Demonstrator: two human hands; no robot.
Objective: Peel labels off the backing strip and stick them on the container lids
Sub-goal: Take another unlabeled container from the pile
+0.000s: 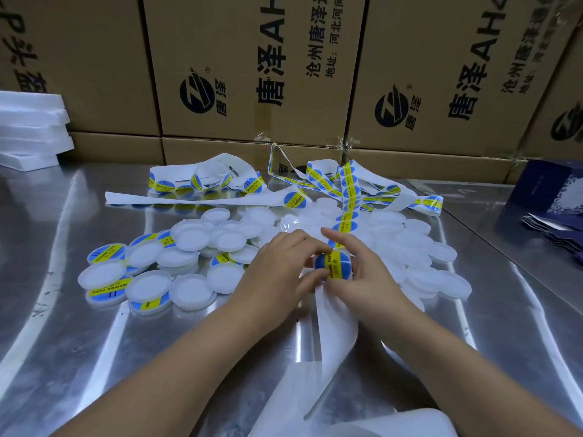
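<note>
A stack of white foam slabs (31, 130) sits far left on the shiny metal table (63, 310), against a wall of brown printed cardboard boxes (252, 74). Next along is a heap of round white plastic lids (189, 241). A few at its left edge already carry blue labels with a yellow band, such as the labelled lid (107, 252) at the outer rim. Several others lie hollow side up.

Behind the heap, a long white paper backing strip (334, 326) lies in tangled loops across the table, with labels along parts of it. One length comes forward over the lids to the hands, then trails off bare toward the near edge.

In the middle, the left hand (277, 272) has its fingers curled in, pinching the left side of a round blue-and-yellow label (334, 263). This label sits over the strip between the two hands, just in front of the lid pile. What lies under the label is hidden by fingers, so I cannot tell whether a lid is there. The right hand (362, 279) clasps the label's right side with thumb and curled fingers, and its forefinger points left along the label's top edge.

Right of the hands lie more plain white lids (419, 247), overlapping one another. At the far right, on a second metal surface, dark blue printed packets (549, 197) stand and lie fanned.
</note>
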